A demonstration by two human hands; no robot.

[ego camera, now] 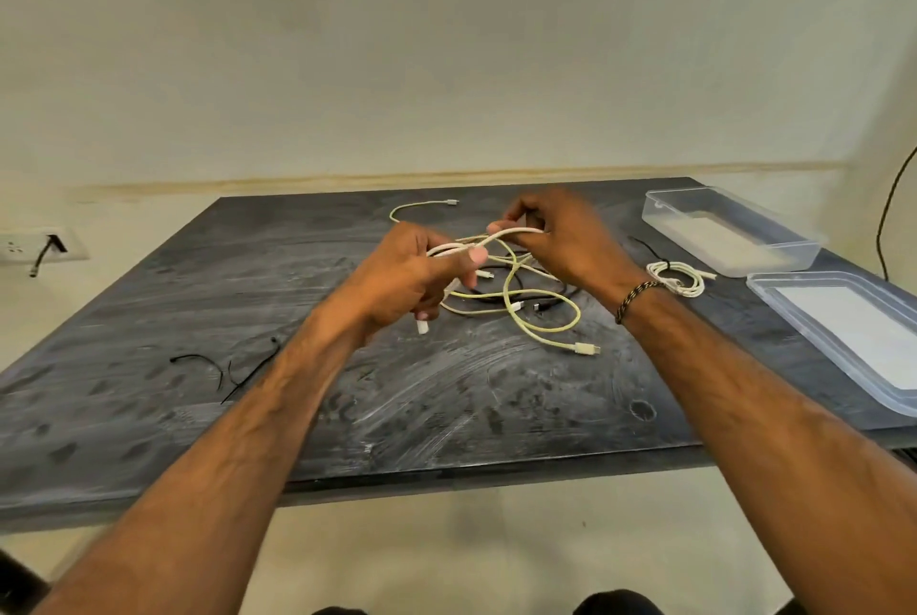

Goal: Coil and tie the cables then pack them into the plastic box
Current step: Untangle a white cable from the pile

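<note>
A dark, streaked table (446, 396) fills the middle of the view against a pale wall. At about two o'clock on it stands the clear plastic box (729, 229), open, and just nearer at three o'clock lies its lid (843, 341). Both forearms reach in from six o'clock toward the centre. The left hand (412, 277) has its fingers curled round a bunch of white cable (489, 239), thumb pressed on top, with a white plug hanging below the fist. The right hand (556, 237) pinches the far end of the same loops, raised above the table. Under the hands sprawls a loose tangle of yellow and black cables (526, 311). A coiled, tied white cable (677, 278) rests between the tangle and the box. At eight o'clock lie black cable ties (228, 366).
</note>
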